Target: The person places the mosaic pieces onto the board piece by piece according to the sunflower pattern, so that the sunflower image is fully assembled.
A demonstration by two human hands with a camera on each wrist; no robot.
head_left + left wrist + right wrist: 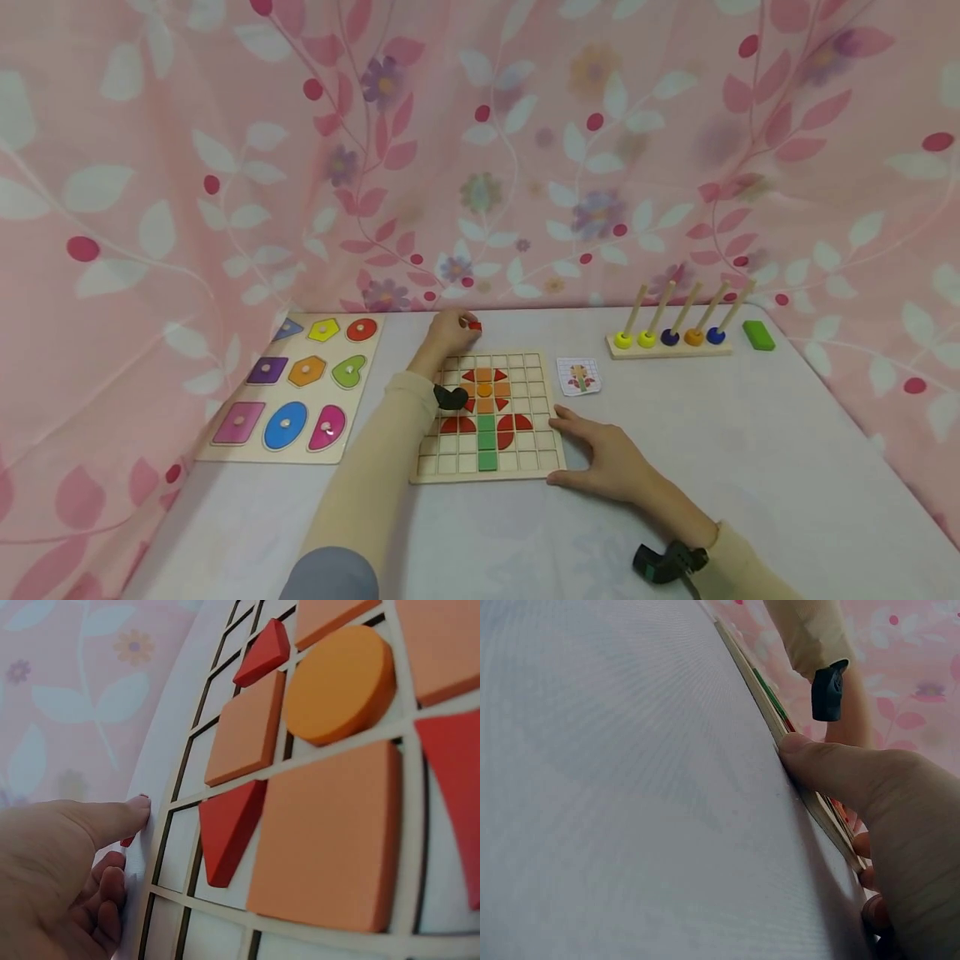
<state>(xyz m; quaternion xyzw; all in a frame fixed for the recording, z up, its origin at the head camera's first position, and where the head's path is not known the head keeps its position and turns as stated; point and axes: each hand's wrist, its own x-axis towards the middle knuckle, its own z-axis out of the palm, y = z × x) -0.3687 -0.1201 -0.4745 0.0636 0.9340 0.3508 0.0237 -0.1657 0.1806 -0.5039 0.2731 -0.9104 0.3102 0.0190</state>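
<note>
Just behind the wooden grid board, my left hand pinches a small red piece between thumb and fingers. The left wrist view shows only a sliver of that piece under the thumb, so its full shape is hidden. My right hand rests against the board's right edge, with the thumb and fingertips touching the rim. On the board lies a flower pattern: orange squares around a yellow-orange disc, red corner pieces, green squares and red quarter-round pieces.
A pattern card lies right of the board. Farther right stand a peg stacker with coloured beads and a green block. To the left is a knobbed shape puzzle. A floral curtain hangs behind the table.
</note>
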